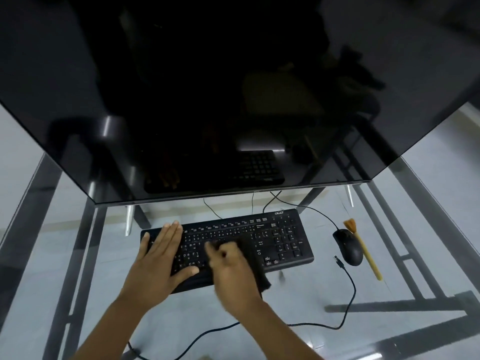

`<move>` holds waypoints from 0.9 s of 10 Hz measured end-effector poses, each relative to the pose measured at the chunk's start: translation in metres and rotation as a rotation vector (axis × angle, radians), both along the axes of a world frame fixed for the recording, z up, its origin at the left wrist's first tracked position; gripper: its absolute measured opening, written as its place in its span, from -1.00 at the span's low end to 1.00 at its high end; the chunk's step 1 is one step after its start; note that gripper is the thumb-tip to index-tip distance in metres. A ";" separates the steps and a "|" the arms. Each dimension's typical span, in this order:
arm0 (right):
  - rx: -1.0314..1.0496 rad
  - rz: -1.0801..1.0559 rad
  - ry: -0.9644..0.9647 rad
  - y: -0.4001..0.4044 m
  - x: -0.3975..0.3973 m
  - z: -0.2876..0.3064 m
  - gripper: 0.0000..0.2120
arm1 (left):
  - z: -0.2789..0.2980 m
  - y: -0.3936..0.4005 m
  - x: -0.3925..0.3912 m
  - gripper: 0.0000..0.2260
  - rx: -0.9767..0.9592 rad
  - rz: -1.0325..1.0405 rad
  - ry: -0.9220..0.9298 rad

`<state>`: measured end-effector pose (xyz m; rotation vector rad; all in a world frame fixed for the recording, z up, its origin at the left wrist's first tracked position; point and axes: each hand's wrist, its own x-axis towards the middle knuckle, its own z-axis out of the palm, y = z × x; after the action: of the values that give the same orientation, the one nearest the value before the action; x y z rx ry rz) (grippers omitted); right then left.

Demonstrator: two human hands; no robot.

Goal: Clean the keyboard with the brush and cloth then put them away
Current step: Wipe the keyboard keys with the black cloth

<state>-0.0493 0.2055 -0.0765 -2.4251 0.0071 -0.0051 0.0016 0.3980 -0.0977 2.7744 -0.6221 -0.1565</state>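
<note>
Wiping the black Acer keyboard (280, 237) mid-bench, the right hand (231, 268) bunches a dark cloth (255, 258) while the left hand (162, 252) lies spread flat on its left keys; hard rubbing could, I reckon, lift a keycap.

Keyboard (272, 237): matt black plastic. Cloth (255, 258) in the right hand (233, 266) grip: dark, soft fabric. Right of grip: mouse (348, 246) smooth black plastic, brush (363, 249) pale wood-look handle. Table (415, 255): clear glossy glass, metal frame. Monitor (207, 100): glossy black.
</note>
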 end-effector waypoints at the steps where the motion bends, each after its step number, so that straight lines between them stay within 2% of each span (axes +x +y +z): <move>1: -0.110 -0.057 0.000 -0.025 0.009 0.008 -0.75 | 0.001 0.004 0.001 -0.14 -0.016 -0.022 0.008; 2: -0.229 -0.238 -0.028 -0.060 0.023 -0.003 -0.74 | 0.001 0.006 0.001 -0.13 -0.034 -0.028 0.002; 3: -0.130 -0.220 -0.032 -0.034 0.017 -0.007 -0.72 | 0.000 0.008 0.001 -0.13 -0.049 -0.022 0.008; 4: -0.169 -0.064 -0.022 -0.003 0.013 0.002 -0.69 | 0.001 0.006 0.001 -0.12 -0.054 -0.027 0.026; 5: -0.151 -0.015 -0.010 -0.009 0.026 0.005 -0.68 | 0.004 0.009 0.000 -0.11 -0.104 -0.037 0.036; 6: -0.056 -0.256 0.008 -0.023 0.042 0.007 -0.69 | 0.005 0.016 -0.005 -0.07 -0.158 0.003 0.045; 7: 0.022 -0.226 0.078 -0.001 0.042 0.007 -0.71 | 0.002 0.025 -0.015 -0.03 -0.216 0.102 0.085; 8: 0.136 0.036 0.233 0.030 0.025 0.021 -0.76 | 0.004 0.028 -0.018 -0.01 -0.304 0.127 0.132; 9: 0.003 0.273 0.221 0.032 0.039 0.031 -0.62 | 0.012 0.038 -0.014 0.02 -0.351 0.138 0.190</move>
<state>-0.0100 0.2372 -0.0451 -2.3929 -0.2229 0.3851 -0.0126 0.4363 -0.0855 2.4169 -0.3680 -0.2515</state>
